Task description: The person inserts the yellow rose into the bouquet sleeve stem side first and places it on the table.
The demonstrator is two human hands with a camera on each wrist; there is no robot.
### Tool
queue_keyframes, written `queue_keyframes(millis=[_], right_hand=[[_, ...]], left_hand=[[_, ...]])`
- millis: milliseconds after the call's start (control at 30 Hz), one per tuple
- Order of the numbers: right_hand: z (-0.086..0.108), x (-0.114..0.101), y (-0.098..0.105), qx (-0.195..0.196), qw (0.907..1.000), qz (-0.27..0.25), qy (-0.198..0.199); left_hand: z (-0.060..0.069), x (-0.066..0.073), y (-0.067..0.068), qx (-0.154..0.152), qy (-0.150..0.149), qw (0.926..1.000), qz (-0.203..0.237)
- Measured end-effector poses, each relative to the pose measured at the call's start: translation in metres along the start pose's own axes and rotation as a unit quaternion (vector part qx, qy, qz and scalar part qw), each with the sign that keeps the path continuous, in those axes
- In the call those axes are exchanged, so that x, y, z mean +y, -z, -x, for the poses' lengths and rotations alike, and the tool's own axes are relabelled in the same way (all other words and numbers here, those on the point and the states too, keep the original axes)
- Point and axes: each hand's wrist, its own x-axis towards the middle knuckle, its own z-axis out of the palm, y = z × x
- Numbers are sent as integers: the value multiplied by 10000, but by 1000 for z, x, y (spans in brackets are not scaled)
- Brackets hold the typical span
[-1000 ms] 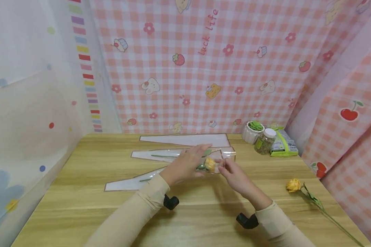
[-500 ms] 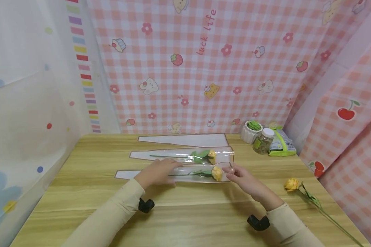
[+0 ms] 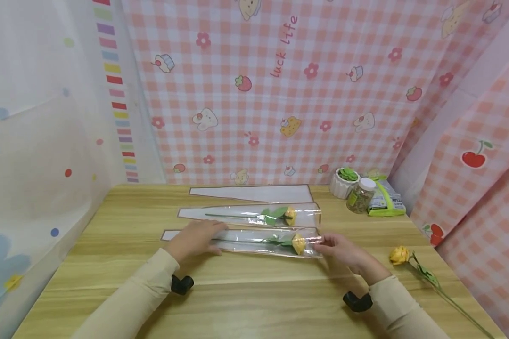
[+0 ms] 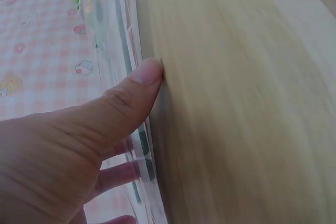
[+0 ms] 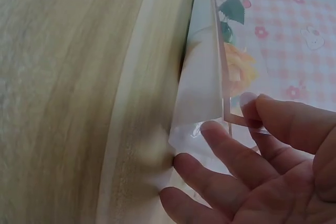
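A clear flower sleeve (image 3: 242, 235) with a brown border and white backing lies nearest the person, holding a yellow rose (image 3: 298, 244) on a green stem. My left hand (image 3: 197, 239) rests across its narrower part, the thumb (image 4: 139, 85) stretched out at the near edge. At the wide end, my right hand (image 3: 345, 254) pinches the sleeve's corner between thumb and forefinger; the right wrist view shows its other fingers (image 5: 210, 174) spread below. Just behind lies a second sleeve (image 3: 237, 211) with another yellow rose (image 3: 290, 215) inside.
A third sleeve (image 3: 254, 192), with no flower in it, lies by the back edge. A loose yellow rose (image 3: 400, 255) lies at the right. A potted succulent (image 3: 345, 182), a lidded jar (image 3: 361, 197) and a green-and-white packet (image 3: 386, 200) stand at the back right.
The near sleeve has come down from a slant to lie straight along the table, toward the person. My left hand has slid left along it; my right hand stays at its wide end.
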Motion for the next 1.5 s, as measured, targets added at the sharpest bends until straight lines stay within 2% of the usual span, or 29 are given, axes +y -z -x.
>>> queue_keyframes(millis=[200,400,500,700,833,967,1067,1367,1500], right_hand=[[1,5,2,140,9987,461,-144],[-2,8,5,26,9971,586,-483],[-9,6,6,76,9973,458,-571],[-30,1,3,734,9958,-25,-556],[-36,1,3,1065,9919,-240,-649],[-35,0,3,1145,9900,-191,-808],[-35,-1,3,1107,9907,-126,-786],[-35,-1,5,1254,9900,234,-602],[-33,-4,15,1389,9879,386,-573]], left_hand=[[12,-2,1,149,179,9997,-22],[21,-4,-2,249,293,9993,33],[22,-4,-3,260,330,9991,6],[21,-6,-6,209,414,9989,-4],[20,-5,-6,180,426,9988,130],[20,-5,-4,173,577,9982,15],[21,-7,-3,148,701,9974,-65],[23,-12,3,216,538,9980,-242],[21,-12,4,265,477,9984,-176]])
